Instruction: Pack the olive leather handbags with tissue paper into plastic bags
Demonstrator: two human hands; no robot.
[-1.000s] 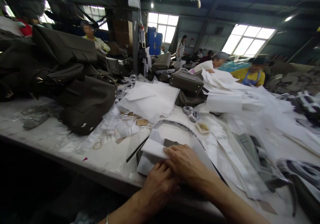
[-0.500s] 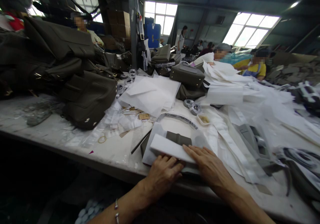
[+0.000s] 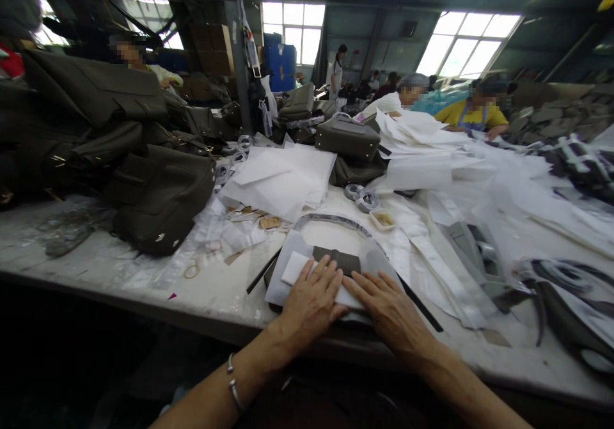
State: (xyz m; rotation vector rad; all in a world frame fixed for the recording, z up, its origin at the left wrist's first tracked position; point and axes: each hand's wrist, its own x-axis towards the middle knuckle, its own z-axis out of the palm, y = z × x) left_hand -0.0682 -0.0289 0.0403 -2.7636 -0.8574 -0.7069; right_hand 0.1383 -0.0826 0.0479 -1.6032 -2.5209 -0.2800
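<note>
My left hand (image 3: 309, 301) lies flat, fingers spread, on a folded white sheet (image 3: 293, 268) at the table's near edge. My right hand (image 3: 386, 307) lies flat beside it on the same sheet, fingers stretched forward. Under and behind the sheet shows a small dark olive leather piece (image 3: 338, 260), partly covered. A curved grey strap (image 3: 330, 220) arcs just beyond it. Neither hand holds anything.
Dark olive bags (image 3: 158, 199) are piled at the left. White paper sheets (image 3: 283, 176) and another bag (image 3: 348, 138) lie in the middle, more white sheets and straps (image 3: 566, 288) at the right. A small tray (image 3: 382, 219) and tape rolls (image 3: 361, 197) sit nearby. Other people work across the table.
Both hands slid forward onto the white sheet and flattened it. The left hand went from the near edge to on top, fingers spread. The view shifted slightly right.
</note>
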